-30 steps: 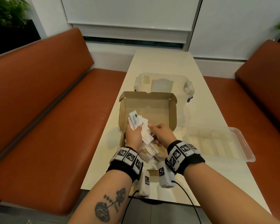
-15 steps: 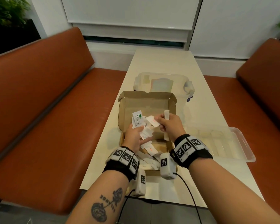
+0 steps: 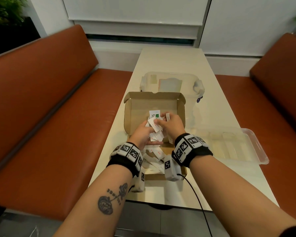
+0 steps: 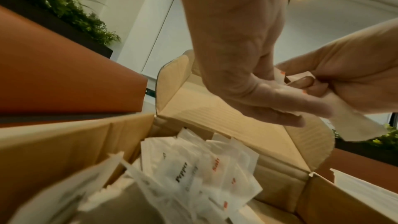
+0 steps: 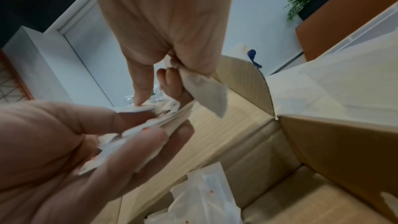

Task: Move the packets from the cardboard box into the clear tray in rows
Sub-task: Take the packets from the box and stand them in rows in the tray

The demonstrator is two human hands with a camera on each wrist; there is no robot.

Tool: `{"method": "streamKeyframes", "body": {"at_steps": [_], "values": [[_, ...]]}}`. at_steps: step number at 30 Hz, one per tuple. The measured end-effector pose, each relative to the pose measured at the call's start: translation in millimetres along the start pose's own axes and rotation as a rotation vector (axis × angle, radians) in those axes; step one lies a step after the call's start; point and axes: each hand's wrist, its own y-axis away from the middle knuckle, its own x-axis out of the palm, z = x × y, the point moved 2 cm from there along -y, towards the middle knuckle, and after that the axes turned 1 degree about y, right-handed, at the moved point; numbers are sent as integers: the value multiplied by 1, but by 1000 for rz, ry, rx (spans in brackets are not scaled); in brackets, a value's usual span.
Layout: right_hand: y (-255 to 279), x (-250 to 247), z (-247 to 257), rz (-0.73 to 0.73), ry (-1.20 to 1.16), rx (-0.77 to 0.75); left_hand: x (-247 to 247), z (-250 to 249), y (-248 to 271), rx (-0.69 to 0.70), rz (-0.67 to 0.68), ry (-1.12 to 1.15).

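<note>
Cream table [image 3: 171, 62] | rust benches [image 3: 46, 106] | both grips pinching packets [image 3: 155, 132] over cardboard box [image 3: 137, 106]

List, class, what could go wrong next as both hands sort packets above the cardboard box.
1. The left hand holds a loose fan of packets; some may slip back into the cardboard box.
2. The right hand already pinches one packet while reaching into the bunch, so it may drop it.
3. The clear tray lies off to the right; carried packets may spill.

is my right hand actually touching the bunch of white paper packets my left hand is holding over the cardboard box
Touching. The right wrist view shows the right hand with a fingertip pressed onto the bunch of white paper packets gripped by the left hand.
</note>
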Motion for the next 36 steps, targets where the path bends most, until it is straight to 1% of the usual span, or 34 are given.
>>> {"method": "streamKeyframes", "body": {"at_steps": [3,6,8,12,15,19,21,23,26,28,31,33,36], "values": [[-1,-1,3,-6,18,-28,-1,-2,0,-4,29,-11],[1,0,3,74,59,-50,-3,-2,0,-8,38,-16],[3,1,2,77,50,-51,-3,-1,0,-13,44,-9],[2,-1,-1,-64,138,-57,1,6,0,-15,63,-2],[1,-4,0,-122,71,-61,1,12,-2,-19,33,31],[-3,-16,3,-281,-60,-90,-6,12,-7,-15,-70,38],[-5,-20,7,-305,-97,-90,-11,9,-10,1,-133,61],[-4,-20,11,-262,-129,-85,-15,8,-14,14,-176,88],[-3,-14,15,-58,-159,-25,-17,2,-17,31,-179,113],[-4,-9,14,31,-107,30,-15,-2,-19,38,-177,155],[-5,-4,10,14,-59,84,-9,-8,-23,32,-181,295],[-6,-2,8,-15,-50,91,-3,-11,-22,12,-146,356],[-7,1,9,-17,-39,57,1,-14,-19,32,-102,312]]}}
